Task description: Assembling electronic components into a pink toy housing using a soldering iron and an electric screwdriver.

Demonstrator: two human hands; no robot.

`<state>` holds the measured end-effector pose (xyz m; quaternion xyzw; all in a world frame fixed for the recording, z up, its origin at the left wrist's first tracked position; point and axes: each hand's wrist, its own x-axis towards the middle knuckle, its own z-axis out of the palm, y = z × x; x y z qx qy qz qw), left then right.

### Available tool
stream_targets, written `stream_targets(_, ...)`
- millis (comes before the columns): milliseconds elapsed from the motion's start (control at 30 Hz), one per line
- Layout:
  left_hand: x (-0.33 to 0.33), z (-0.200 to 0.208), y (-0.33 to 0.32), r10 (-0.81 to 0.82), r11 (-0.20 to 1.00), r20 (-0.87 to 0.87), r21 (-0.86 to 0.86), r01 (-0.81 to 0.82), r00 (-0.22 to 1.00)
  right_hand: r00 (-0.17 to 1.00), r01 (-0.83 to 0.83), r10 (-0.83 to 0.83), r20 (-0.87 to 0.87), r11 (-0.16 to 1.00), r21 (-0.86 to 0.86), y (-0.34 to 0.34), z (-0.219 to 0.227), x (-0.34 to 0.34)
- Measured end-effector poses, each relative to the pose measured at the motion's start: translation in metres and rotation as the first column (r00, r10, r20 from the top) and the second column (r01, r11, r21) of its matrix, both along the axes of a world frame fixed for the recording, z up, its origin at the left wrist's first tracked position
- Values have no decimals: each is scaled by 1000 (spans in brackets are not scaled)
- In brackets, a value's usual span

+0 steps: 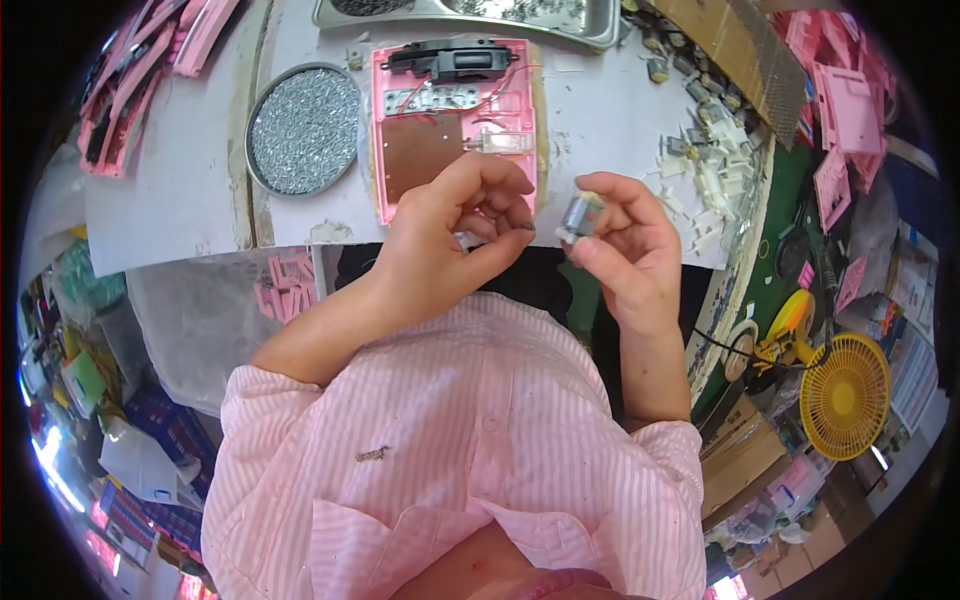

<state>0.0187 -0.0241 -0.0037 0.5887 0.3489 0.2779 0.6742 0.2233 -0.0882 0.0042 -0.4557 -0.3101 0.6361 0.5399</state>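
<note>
Near the front edge of one white table (190, 205), one small silver motor (581, 215) is held between the thumb and fingers of the right hand (637, 245), just right of one pink casing (521, 55). The fingers of the left hand (440, 225) are curled, thumb and forefinger tips brought narrowly together; whether anything is pinched cannot be told. One round tray (249, 140) is filled with countless silvery pieces (305, 130). At the right, many white plastic pieces (710, 190) are scattered, too heaped for counting.

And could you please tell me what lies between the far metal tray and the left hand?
The head view shows the pink casing, bearing a black part.
</note>
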Motion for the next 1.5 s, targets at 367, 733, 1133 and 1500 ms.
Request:
stream_targets(367,-3,-3,2,25,1000,-2,17,-25,1000,995,-100,101,13,994,-35,9,-13,-8)
stream_targets(733,-3,-9,1,50,993,103,105,-61,993,743,-136,-139,655,926,352,2,-18,-15)
stream_targets(1133,-6,-17,11,56,767,175,623,-155,983,534,-430,-368,761,657,619,23,1,-3)
stream_targets(1500,-11,-12,13,129,726,45,676,-125,991,532,-471,-355,769,631,617,29,-5,-6)
